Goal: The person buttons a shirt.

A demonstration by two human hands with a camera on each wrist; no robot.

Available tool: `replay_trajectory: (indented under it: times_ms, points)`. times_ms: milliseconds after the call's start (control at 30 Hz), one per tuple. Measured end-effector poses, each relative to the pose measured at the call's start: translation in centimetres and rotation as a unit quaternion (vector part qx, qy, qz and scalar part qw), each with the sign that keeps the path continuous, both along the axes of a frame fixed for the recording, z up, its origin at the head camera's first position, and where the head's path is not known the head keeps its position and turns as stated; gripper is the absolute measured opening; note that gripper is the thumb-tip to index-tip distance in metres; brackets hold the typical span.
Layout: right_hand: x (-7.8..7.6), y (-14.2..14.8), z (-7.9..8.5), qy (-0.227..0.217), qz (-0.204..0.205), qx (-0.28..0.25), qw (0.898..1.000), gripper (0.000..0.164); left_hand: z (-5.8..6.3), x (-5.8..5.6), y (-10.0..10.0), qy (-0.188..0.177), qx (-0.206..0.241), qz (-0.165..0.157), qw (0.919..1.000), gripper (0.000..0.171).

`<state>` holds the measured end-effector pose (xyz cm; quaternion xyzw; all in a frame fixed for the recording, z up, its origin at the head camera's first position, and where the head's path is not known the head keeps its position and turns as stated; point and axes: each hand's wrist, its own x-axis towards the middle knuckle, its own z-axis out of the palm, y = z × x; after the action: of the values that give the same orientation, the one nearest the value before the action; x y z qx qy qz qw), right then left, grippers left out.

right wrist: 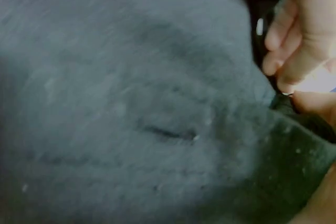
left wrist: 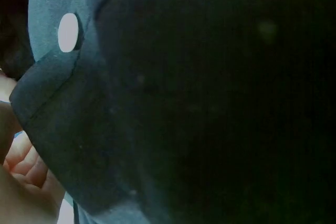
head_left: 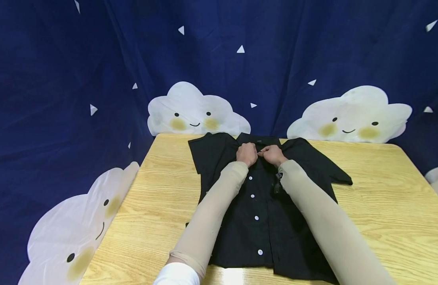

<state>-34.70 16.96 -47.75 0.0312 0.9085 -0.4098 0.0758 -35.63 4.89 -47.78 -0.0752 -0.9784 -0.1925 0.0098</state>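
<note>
A black short-sleeved button-up shirt (head_left: 240,229) lies front up, with its collar (head_left: 259,138) at the far side. White buttons (head_left: 256,218) run down one front edge, and the other front panel (head_left: 288,237) lies beside it. Just below the collar, my left hand (head_left: 246,153) grips the front edge with curled fingers. Close beside it, my right hand (head_left: 273,155) pinches the cloth between thumb and fingers. In the right wrist view, fingertips (right wrist: 283,66) meet at the cloth's edge near a buttonhole (right wrist: 168,132). A white button (left wrist: 68,32) shows large in the left wrist view.
The shirt is spread on a light wood-grain table (head_left: 162,190). Behind and to the left hangs a dark blue curtain (head_left: 212,47) with white cloud shapes (head_left: 199,109). A small black device (head_left: 277,184) hangs at the right wrist.
</note>
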Motion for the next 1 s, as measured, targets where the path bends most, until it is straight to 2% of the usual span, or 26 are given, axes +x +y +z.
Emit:
replay_trajectory:
  times_ms: [133, 367, 533, 667, 833, 1000]
  points:
    - [-0.2, 0.1, 0.0, -0.035, -0.016, -0.016, 0.999, 0.022, -0.1, -0.2, 0.1, -0.005, -0.012, -0.011, 0.9999, 0.019]
    - [-0.2, 0.1, 0.3, -0.046, -0.013, -0.004, 0.999, 0.027, 0.2, -0.3, -0.2, -0.054, 0.006, -0.034, 0.9979, 0.014]
    - [-0.6, 0.0, 0.4, -0.055, -0.003, -0.007, 0.998, 0.032, 0.5, -0.4, -0.8, -0.061, 0.02, -0.044, 0.997, 0.012]
    - [-0.5, 0.0, 0.4, -0.064, -0.02, -0.028, 0.997, 0.029, 0.4, -0.5, -1.1, -0.064, 0.031, -0.056, 0.9959, 0.019]
    - [0.1, -0.2, 0.7, -0.067, -0.026, -0.051, 0.996, 0.026, 0.5, -0.5, -1.3, -0.089, 0.076, -0.043, 0.9922, 0.033]
    - [0.4, -0.1, 0.6, -0.038, 0.003, -0.017, 0.999, 0.024, 0.3, -0.6, -1.1, -0.099, 0.081, -0.029, 0.9914, 0.033]
